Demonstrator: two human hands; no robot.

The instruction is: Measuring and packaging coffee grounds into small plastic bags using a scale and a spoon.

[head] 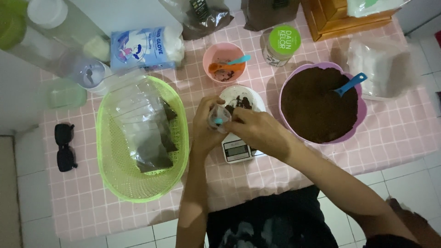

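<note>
Head view, looking down on a low table (390, 138) covered with a pink checked cloth.

Near edge: both forearms rise from the person's lap and meet over the middle of the table. The left hand (205, 125) is curled, fingers wrapped round a small clear pouch (218, 118) held upright with its mouth toward the right hand. The right hand (257, 131) comes in from the right with the wrist bent and its fingertips closed at the pouch mouth; whether they pinch the pouch edge or a small tool cannot be told. The two hands touch. Directly under them sits a white digital scale (236, 150) carrying a white dish (250, 97) with a little dark powder.

Left half: an oval lime-green mesh basket (112, 170) holds several clear pouches, some with dark powder at the bottom. Near the left edge lies a pair of black sunglasses (64, 147).

Right half: a large purple bowl (363, 108), just beside the scale, is filled with dark brown powder; a blue scoop (350, 84) stands in it.

Far edge: a small pink bowl (224, 51) with an orange spoon (220, 67) and a teal spoon, a jar with a green lid (284, 40), a blue-and-white glove packet (140, 48), dark bags of powder, a clear plastic bag (381, 64), and a wooden box (335, 18) at the far right corner.
</note>
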